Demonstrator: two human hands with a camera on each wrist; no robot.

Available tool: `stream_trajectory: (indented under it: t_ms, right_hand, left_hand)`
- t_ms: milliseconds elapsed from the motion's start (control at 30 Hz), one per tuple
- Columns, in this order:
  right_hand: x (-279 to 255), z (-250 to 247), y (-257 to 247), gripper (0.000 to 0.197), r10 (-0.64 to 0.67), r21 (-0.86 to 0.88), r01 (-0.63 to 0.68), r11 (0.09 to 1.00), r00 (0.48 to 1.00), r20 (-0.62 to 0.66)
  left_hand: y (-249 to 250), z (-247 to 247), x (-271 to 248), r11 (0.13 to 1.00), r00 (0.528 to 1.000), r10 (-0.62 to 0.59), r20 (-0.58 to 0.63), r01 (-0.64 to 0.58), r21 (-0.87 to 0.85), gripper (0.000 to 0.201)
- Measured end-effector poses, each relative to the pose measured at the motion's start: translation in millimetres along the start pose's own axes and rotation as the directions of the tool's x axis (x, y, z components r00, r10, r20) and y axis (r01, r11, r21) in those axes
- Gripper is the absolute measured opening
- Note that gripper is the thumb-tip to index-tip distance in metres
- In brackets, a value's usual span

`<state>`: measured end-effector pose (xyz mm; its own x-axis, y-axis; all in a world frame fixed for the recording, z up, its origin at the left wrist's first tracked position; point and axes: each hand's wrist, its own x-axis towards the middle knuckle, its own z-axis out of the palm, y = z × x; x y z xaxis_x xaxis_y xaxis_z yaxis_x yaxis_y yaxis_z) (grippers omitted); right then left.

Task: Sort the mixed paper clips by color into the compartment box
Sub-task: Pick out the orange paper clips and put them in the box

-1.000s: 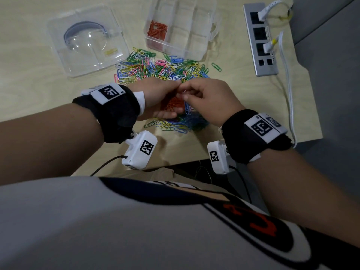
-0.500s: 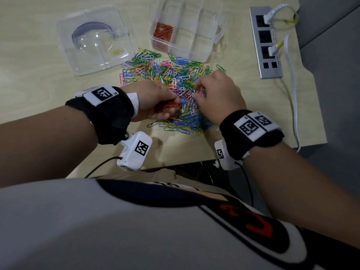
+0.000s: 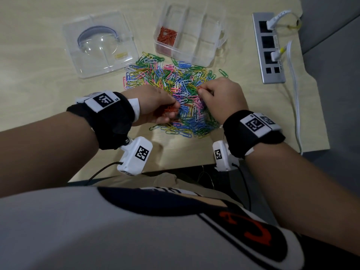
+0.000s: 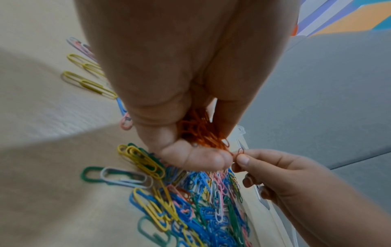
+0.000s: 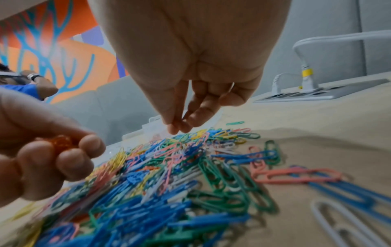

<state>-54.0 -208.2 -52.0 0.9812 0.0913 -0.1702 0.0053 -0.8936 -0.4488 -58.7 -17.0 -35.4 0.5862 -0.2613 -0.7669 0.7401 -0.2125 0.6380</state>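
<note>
Change: right hand (image 3: 220,96) has drawn apart from the left hand (image 3: 155,108) and now reaches farther into the pile; half a second ago it was already there, a second ago the two hands touched.
Left hand: curled around a bunch of orange clips (image 4: 198,130), held above the near edge of the pile.
Right hand: thumb and forefinger pinch one orange clip (image 4: 240,151) over the heap's middle; other fingers loosely curled.
Mixed clips (image 3: 175,94): blue, green, yellow, pink and white, spread on the desk (image 3: 39,78) between and beyond the hands.
Compartment box (image 3: 194,34): clear, just past the pile; orange clips (image 3: 166,36) lie in its near-left compartment.
Clear lid (image 3: 101,43): left of the box, flat on the desk.
Power strip (image 3: 269,47): far right, white plugs in it.
Room: grey wall, bright mural behind.
</note>
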Motion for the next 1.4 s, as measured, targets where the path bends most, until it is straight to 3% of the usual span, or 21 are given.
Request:
stream_trajectory:
  t_ms: [167,233,333,400,467,567,633,733,967,1267,1400]
  right_hand:
    - [-2.5,-4.4,4.2,0.014,0.153,0.279,-0.137,0.950,0.987,-0.039]
    - [-6.2,-3.6,-0.6,0.012,0.166,0.368,-0.130,0.921,0.984,-0.068]
    - [-13.6,-1.2,-17.6,0.012,0.046,0.443,-0.038,0.896,0.999,-0.007]
    - [-17.6,0.2,-26.7,0.006,-0.068,0.438,0.044,0.898,0.997,0.040]
    - [-19.5,-0.4,-28.5,0.004,-0.123,0.434,0.116,0.894,0.992,-0.011]
    - [-16.3,0.2,-16.8,0.010,-0.098,0.290,0.122,0.949,0.991,-0.096]
    - [-14.8,3.4,-10.1,0.011,-0.092,0.072,0.091,0.993,0.996,0.015]
    - [-14.8,9.8,-8.5,0.019,-0.099,-0.164,0.121,0.979,0.985,0.138]
    - [-4.1,13.2,-12.3,0.015,-0.092,-0.251,0.121,0.960,0.988,0.125]
    - [-5.4,-1.0,-14.1,0.008,0.017,0.142,-0.012,0.990,0.999,-0.031]
    - [-12.8,2.1,-34.4,0.003,-0.084,0.311,0.063,0.948,0.995,0.056]
  left_hand:
    - [3.4,3.4,2.2,1.000,0.999,-0.018,-0.037,0.017,-0.017,0.027]
    - [4.9,5.3,4.0,0.999,0.999,-0.037,-0.033,0.035,-0.041,0.034]
    - [8.1,9.6,7.4,0.994,0.999,-0.037,-0.024,0.034,-0.107,0.039]
    - [10.7,13.1,8.1,0.991,0.999,-0.024,-0.023,0.020,-0.133,0.030]
    - [12.1,14.8,7.7,0.996,1.000,-0.007,-0.023,0.005,-0.093,0.018]
    - [11.1,13.1,7.2,0.998,1.000,0.001,-0.006,-0.001,-0.060,0.025]
    - [10.2,10.1,6.1,0.998,1.000,-0.007,-0.008,0.007,-0.055,0.029]
    - [10.2,5.7,4.9,0.999,1.000,-0.007,-0.019,0.006,-0.049,0.029]
    - [8.9,-1.3,5.2,0.999,0.998,-0.022,-0.053,0.019,-0.049,0.030]
    - [8.6,0.7,8.5,0.991,0.994,-0.053,-0.098,0.040,-0.127,0.029]
    - [13.3,13.6,9.2,0.985,0.995,-0.040,-0.092,0.024,-0.169,0.018]
